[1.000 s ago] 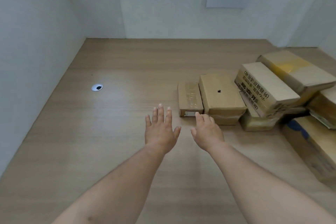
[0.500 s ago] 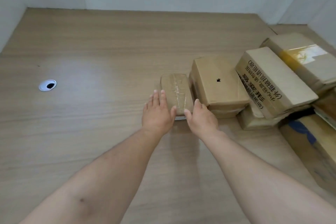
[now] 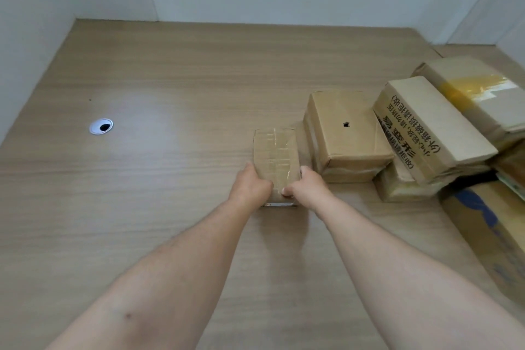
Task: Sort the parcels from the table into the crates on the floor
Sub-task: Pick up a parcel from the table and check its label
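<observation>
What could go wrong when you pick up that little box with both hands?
The left hand and right hand grip only the near end of the small taped parcel, so its far end might dip or slip. The right hand is close to the box with a hole; bumping it could shake the tilted printed box leaning beside it.
</observation>
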Action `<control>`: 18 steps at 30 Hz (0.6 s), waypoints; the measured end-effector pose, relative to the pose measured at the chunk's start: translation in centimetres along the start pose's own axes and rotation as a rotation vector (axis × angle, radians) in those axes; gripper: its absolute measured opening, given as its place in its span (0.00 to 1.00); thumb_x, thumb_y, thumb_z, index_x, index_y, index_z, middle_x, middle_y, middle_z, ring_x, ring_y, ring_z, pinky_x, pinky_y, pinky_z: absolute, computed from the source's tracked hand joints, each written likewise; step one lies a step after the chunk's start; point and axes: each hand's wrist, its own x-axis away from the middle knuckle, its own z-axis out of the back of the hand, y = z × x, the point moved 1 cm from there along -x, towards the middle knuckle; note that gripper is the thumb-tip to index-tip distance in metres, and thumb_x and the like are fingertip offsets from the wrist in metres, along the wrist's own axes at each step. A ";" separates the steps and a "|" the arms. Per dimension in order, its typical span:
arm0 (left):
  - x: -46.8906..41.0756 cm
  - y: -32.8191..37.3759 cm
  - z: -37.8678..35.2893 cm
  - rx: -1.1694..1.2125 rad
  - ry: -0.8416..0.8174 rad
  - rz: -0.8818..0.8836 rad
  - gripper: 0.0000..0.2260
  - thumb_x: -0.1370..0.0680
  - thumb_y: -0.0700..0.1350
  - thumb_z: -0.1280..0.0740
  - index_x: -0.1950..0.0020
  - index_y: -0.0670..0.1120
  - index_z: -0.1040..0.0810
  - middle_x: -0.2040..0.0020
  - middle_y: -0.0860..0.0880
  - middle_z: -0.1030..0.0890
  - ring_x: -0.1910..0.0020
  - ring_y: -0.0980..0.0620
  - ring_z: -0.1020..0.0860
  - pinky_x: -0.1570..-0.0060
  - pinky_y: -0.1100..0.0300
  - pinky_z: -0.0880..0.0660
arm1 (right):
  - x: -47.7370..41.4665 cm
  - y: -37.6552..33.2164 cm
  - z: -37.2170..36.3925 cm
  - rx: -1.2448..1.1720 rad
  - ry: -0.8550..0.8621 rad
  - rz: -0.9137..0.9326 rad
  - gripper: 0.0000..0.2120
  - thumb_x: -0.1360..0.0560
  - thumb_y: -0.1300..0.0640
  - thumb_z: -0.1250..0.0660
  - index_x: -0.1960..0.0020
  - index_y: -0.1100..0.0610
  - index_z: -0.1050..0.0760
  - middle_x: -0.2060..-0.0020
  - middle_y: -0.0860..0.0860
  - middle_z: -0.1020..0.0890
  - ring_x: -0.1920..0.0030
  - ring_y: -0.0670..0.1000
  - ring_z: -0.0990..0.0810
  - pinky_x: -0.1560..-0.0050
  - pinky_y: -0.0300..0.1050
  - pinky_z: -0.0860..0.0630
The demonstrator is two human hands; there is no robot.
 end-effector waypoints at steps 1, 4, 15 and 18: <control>1.0 -0.1 0.2 0.027 0.006 0.012 0.18 0.27 0.40 0.36 0.37 0.43 0.29 0.40 0.42 0.23 0.43 0.42 0.23 0.43 0.50 0.24 | 0.7 0.2 -0.1 -0.006 -0.022 0.012 0.23 0.32 0.59 0.26 0.40 0.59 0.29 0.42 0.55 0.21 0.43 0.56 0.23 0.41 0.49 0.26; 4.2 -0.7 0.9 0.106 0.018 0.053 0.20 0.27 0.42 0.35 0.35 0.45 0.29 0.39 0.42 0.24 0.41 0.41 0.24 0.43 0.46 0.23 | 2.7 0.8 -0.3 0.010 -0.059 0.055 0.23 0.33 0.57 0.25 0.41 0.59 0.28 0.44 0.56 0.21 0.43 0.56 0.23 0.43 0.48 0.25; 15.4 -4.6 0.5 0.322 0.151 0.152 0.20 0.24 0.43 0.36 0.33 0.47 0.34 0.44 0.45 0.22 0.48 0.47 0.22 0.48 0.46 0.21 | 10.5 3.6 -0.8 -0.184 -0.253 0.227 0.21 0.29 0.54 0.30 0.39 0.51 0.33 0.50 0.49 0.21 0.56 0.47 0.24 0.65 0.41 0.32; 18.2 -5.7 -0.3 0.393 0.211 0.167 0.21 0.23 0.55 0.35 0.36 0.46 0.35 0.40 0.45 0.25 0.43 0.46 0.24 0.45 0.43 0.23 | 12.5 4.6 -0.6 -0.209 -0.270 0.253 0.19 0.27 0.48 0.32 0.41 0.55 0.32 0.46 0.51 0.22 0.53 0.48 0.24 0.59 0.43 0.30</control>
